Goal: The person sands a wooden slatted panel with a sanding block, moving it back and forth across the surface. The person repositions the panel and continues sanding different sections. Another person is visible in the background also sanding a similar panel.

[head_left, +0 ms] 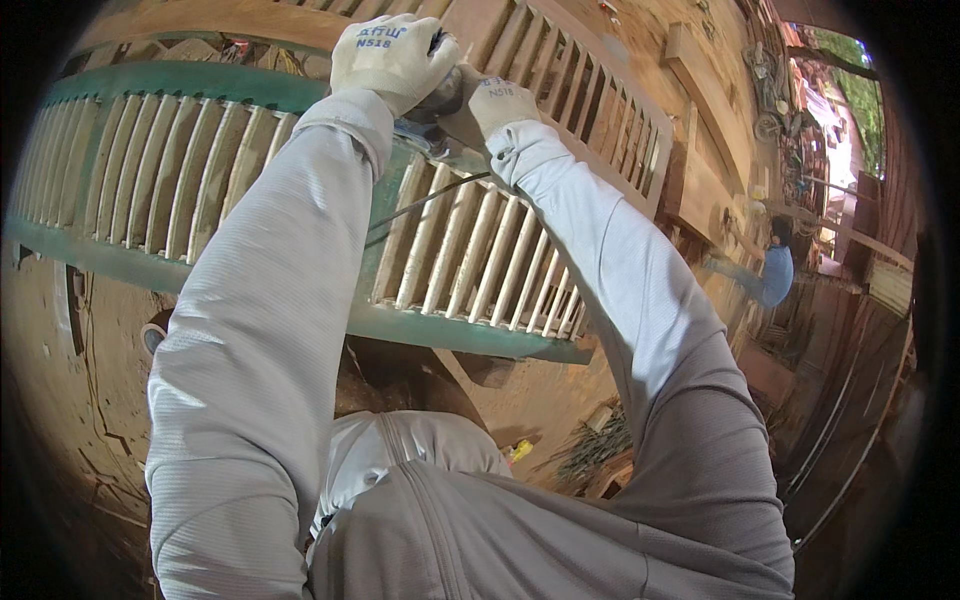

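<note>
Both of my hands wear pale work gloves and are closed round a dark, corded power tool [446, 98], mostly hidden by the gloves. My left hand [393, 62] grips it from above, fingers curled over. Just right of it and a little nearer, my right hand [488, 108] wraps round its other end. A black cord [430, 203] runs from beside my right wrist down to the left. Beneath the tool lies a louvered wooden shutter [465, 335] with a green frame and pale, worn slats. The tool is over its far edge; whether it touches the wood is hidden.
Beyond lies a second slatted panel [655, 165] of bare wood. Long planks [705, 95] stand at the right. A person in blue [776, 274] is farther off to the right. Offcuts and debris [600, 440] litter the dusty ground, with a wire [92, 370] at the left.
</note>
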The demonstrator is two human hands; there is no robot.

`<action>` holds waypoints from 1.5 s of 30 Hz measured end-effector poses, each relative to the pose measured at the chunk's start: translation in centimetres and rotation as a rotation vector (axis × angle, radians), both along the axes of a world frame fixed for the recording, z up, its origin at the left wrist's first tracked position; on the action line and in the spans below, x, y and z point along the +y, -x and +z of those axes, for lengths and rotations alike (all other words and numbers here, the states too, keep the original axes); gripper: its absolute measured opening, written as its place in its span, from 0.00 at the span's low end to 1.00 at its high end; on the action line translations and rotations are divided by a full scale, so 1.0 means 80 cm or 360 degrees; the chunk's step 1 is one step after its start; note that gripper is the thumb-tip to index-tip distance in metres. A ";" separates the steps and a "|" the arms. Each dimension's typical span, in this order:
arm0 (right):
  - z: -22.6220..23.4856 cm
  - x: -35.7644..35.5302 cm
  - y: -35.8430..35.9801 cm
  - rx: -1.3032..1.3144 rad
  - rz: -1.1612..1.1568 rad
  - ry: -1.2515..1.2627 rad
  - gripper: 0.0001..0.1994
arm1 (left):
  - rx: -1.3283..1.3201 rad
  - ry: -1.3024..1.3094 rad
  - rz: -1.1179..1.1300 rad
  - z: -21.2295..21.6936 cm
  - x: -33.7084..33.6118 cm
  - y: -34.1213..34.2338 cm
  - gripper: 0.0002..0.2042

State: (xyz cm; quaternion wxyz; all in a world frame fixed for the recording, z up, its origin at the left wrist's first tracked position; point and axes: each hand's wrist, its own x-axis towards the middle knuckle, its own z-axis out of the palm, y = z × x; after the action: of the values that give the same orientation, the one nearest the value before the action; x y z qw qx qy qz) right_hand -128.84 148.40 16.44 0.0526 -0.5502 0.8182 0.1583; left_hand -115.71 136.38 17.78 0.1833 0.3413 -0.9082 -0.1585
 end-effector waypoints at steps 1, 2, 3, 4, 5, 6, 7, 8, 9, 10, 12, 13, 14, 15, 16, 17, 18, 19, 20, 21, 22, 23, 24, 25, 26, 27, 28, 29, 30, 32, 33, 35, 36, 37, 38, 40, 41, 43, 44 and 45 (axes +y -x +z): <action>0.001 0.009 0.005 -0.0007 -0.0009 -0.0008 0.17 | -0.0010 0.0008 -0.0004 -0.001 0.010 0.007 0.21; 0.002 0.018 0.010 -0.0014 -0.0015 -0.0015 0.19 | -0.0020 0.0016 -0.0009 -0.002 0.020 0.013 0.21; 0.004 0.029 0.017 -0.0030 0.0006 -0.0053 0.20 | 0.0003 0.0013 -0.0018 -0.004 0.029 0.018 0.21; 0.008 0.042 0.023 -0.0042 0.0018 -0.0092 0.22 | 0.0030 0.0008 -0.0035 -0.005 0.040 0.026 0.21; 0.005 0.054 0.033 -0.0032 0.0012 -0.0100 0.22 | 0.0057 0.0003 -0.0052 -0.005 0.051 0.034 0.21; 0.002 0.065 0.043 -0.0022 0.0005 -0.0108 0.23 | 0.0050 -0.0002 -0.0059 -0.006 0.061 0.042 0.21; 0.001 0.075 0.051 -0.0015 -0.0003 -0.0114 0.23 | 0.0041 -0.0004 -0.0068 -0.006 0.071 0.050 0.21; 0.001 0.088 0.058 -0.0022 -0.0022 -0.0085 0.23 | 0.0032 -0.0006 -0.0077 -0.005 0.081 0.059 0.21; 0.000 0.100 0.065 -0.0029 -0.0041 -0.0056 0.23 | 0.0018 -0.0005 -0.0093 -0.005 0.092 0.066 0.22; 0.003 0.110 0.068 -0.0042 -0.0056 -0.0025 0.23 | -0.0003 -0.0002 -0.0105 -0.005 0.102 0.072 0.22; 0.011 0.127 0.081 -0.0108 -0.0062 -0.0116 0.24 | -0.0053 -0.0033 -0.0158 -0.003 0.120 0.083 0.22; 0.016 0.137 0.086 -0.0142 -0.0068 -0.0163 0.25 | -0.0082 -0.0069 -0.0199 0.002 0.129 0.089 0.22; 0.021 0.147 0.090 -0.0179 -0.0099 -0.0135 0.26 | -0.0112 -0.0105 -0.0241 0.005 0.138 0.095 0.22; 0.025 0.157 0.094 -0.0216 -0.0129 -0.0107 0.27 | -0.0139 -0.0138 -0.0280 0.005 0.146 0.103 0.22; 0.026 0.170 0.102 -0.0251 -0.0163 -0.0080 0.28 | -0.0156 -0.0169 -0.0323 0.007 0.155 0.111 0.22; 0.027 0.182 0.109 -0.0290 -0.0199 -0.0053 0.29 | -0.0173 -0.0200 -0.0366 0.009 0.164 0.120 0.22; 0.025 0.194 0.116 -0.0336 -0.0233 -0.0028 0.29 | -0.0178 -0.0198 -0.0395 0.011 0.173 0.128 0.22; 0.023 0.203 0.123 -0.0390 -0.0259 -0.0002 0.30 | -0.0190 -0.0196 -0.0416 0.011 0.181 0.135 0.23; 0.023 0.213 0.130 -0.0385 -0.0282 0.0011 0.29 | -0.0201 -0.0194 -0.0438 0.012 0.189 0.143 0.23; 0.023 0.224 0.137 -0.0380 -0.0305 0.0025 0.29 | -0.0202 -0.0198 -0.0471 0.013 0.198 0.152 0.23; 0.021 0.235 0.143 -0.0380 -0.0326 0.0033 0.28 | -0.0209 -0.0209 -0.0502 0.013 0.206 0.160 0.23; 0.020 0.247 0.148 -0.0384 -0.0338 0.0040 0.28 | -0.0216 -0.0219 -0.0532 0.013 0.215 0.169 0.23; 0.019 0.260 0.153 -0.0389 -0.0348 0.0047 0.27 | -0.0230 -0.0223 -0.0546 0.011 0.226 0.177 0.23; 0.020 0.270 0.161 -0.0383 -0.0349 0.0059 0.26 | -0.0233 -0.0222 -0.0551 0.010 0.235 0.188 0.23; 0.019 0.281 0.165 -0.0392 -0.0359 0.0107 0.25 | -0.0237 -0.0219 -0.0555 0.009 0.244 0.197 0.23; 0.020 0.291 0.172 -0.0433 -0.0400 0.0135 0.27 | -0.0202 -0.0231 -0.0595 0.007 0.253 0.205 0.23; 0.023 0.303 0.176 -0.0477 -0.0445 0.0158 0.29 | -0.0168 -0.0248 -0.0639 0.005 0.264 0.213 0.23; 0.024 0.318 0.183 -0.0519 -0.0494 0.0183 0.31 | -0.0134 -0.0264 -0.0689 0.011 0.276 0.220 0.23; 0.012 0.336 0.194 -0.0472 -0.0462 0.0305 0.30 | -0.0176 -0.0341 -0.0744 0.018 0.290 0.226 0.23; 0.013 0.346 0.202 -0.0421 -0.0508 0.0242 0.30 | -0.0117 -0.0322 -0.0752 0.015 0.306 0.232 0.23; 0.015 0.348 0.205 -0.0395 -0.0527 0.0211 0.29 | -0.0086 -0.0311 -0.0751 0.011 0.308 0.234 0.23; 0.012 0.359 0.212 -0.0337 -0.0551 0.0136 0.29 | -0.0063 -0.0292 -0.0811 0.011 0.315 0.236 0.24; 0.009 0.363 0.213 -0.0314 -0.0564 0.0140 0.29 | -0.0008 -0.0308 -0.0820 0.008 0.317 0.233 0.23; 0.011 0.356 0.207 -0.0302 -0.0564 0.0148 0.29 | 0.0036 -0.0319 -0.0816 0.006 0.314 0.229 0.23; 0.012 0.350 0.199 -0.0345 -0.0525 0.0229 0.28 | 0.0084 -0.0317 -0.0787 0.003 0.309 0.222 0.23; 0.014 0.326 0.180 -0.0412 -0.0482 0.0295 0.27 | 0.0178 -0.0310 -0.0728 -0.003 0.289 0.201 0.23; 0.017 0.318 0.173 -0.0423 -0.0499 0.0276 0.27 | 0.0151 -0.0297 -0.0741 -0.002 0.279 0.194 0.23; 0.017 0.289 0.166 -0.0402 -0.0612 0.0040 0.26 | 0.0099 -0.0271 -0.0771 0.000 0.253 0.180 0.23; 0.010 0.275 0.156 -0.0375 -0.0609 0.0073 0.26 | 0.0061 -0.0335 -0.0799 0.003 0.239 0.172 0.21; 0.007 0.262 0.150 -0.0347 -0.0621 0.0015 0.24 | 0.0082 -0.0294 -0.0789 0.005 0.225 0.162 0.22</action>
State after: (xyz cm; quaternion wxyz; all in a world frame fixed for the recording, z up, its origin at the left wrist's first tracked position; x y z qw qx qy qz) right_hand -140.82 169.36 16.97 0.1678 -0.3957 0.8993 0.0808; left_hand -128.65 154.37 18.17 0.1298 0.1194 -0.9408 -0.2894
